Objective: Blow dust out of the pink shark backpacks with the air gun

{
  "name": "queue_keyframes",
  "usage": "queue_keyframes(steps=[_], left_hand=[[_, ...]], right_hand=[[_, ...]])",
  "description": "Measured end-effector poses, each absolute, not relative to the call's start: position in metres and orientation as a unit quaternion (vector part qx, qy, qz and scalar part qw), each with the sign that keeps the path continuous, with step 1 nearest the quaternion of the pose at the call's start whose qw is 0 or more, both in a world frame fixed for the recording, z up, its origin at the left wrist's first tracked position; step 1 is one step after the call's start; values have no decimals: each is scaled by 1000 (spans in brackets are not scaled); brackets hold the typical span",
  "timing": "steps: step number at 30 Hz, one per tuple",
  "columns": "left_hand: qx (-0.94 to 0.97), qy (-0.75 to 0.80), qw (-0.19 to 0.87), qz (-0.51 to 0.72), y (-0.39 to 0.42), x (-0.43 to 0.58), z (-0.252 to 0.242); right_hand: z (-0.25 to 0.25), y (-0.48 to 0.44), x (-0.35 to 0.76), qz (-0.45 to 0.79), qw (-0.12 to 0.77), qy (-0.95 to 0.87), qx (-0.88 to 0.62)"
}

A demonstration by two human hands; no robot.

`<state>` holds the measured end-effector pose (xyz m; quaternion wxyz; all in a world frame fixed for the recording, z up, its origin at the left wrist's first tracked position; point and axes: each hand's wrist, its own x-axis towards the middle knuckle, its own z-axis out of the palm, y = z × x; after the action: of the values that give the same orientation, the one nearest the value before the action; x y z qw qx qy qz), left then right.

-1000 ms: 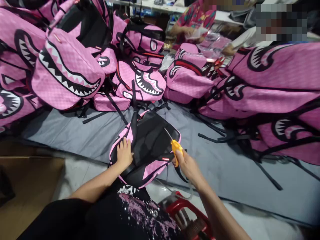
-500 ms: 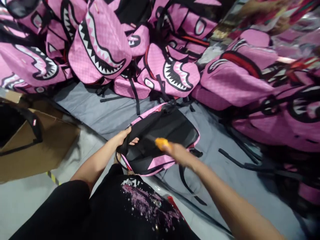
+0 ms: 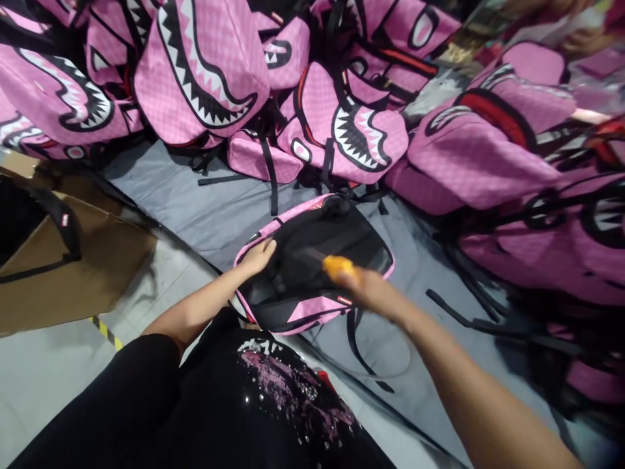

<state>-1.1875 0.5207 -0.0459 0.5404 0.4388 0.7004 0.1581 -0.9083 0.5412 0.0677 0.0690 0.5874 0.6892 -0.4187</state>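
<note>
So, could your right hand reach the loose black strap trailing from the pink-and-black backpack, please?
Probably yes: the black strap lies uncovered on the grey sheet near the right hand, though that hand grips a yellow-handled tool.

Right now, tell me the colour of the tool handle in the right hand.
Orange-yellow handle, gripped by the right hand; head view, slightly blurred.

Head camera, sole view: worn on the person's head, set above the lap, facing forward and steeply down, close over left hand, right hand and bag on the floor sheet, far pile of bags filling the upper frame, carton at the left edge.
</note>
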Motion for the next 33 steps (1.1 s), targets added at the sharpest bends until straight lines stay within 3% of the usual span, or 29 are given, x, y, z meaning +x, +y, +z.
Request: queue_keyframes(steps=[3,5,8,12,16,20,23,27,29,31,33], left_hand=[[682,649,319,112,505,-1158,-45],[753,610,243,42,503,-1143,-50],[766,601,227,-8,524,-1130,-61],[746,633,209,3,554,-1112,-54],[802,569,174,46,511,-1092,-34],[860,459,221,-21,446,-1076,-40],[813,513,274,-11,445,-1077,-52],[601,567,556,92,486,-1093,-56],[474,579,656,99,498,-1097,-54],[442,604,656,94,496,-1094,-50],[476,625,609,109,484,-1082,-47]], right_hand=[[85,530,-880,-345,65,624,697],[94,516,-868,-416,98,606,670],[96,503,-856,-476,126,593,637],[92,505,-831,-318,116,536,774],[90,489,-812,-471,135,521,699],[85,466,-792,-371,107,496,777],[81,447,-776,-461,94,502,726],[78,415,-767,-390,43,461,796],[77,402,-776,-432,50,454,778],[77,398,-788,-545,59,476,687],[80,404,-794,-554,51,492,670]])
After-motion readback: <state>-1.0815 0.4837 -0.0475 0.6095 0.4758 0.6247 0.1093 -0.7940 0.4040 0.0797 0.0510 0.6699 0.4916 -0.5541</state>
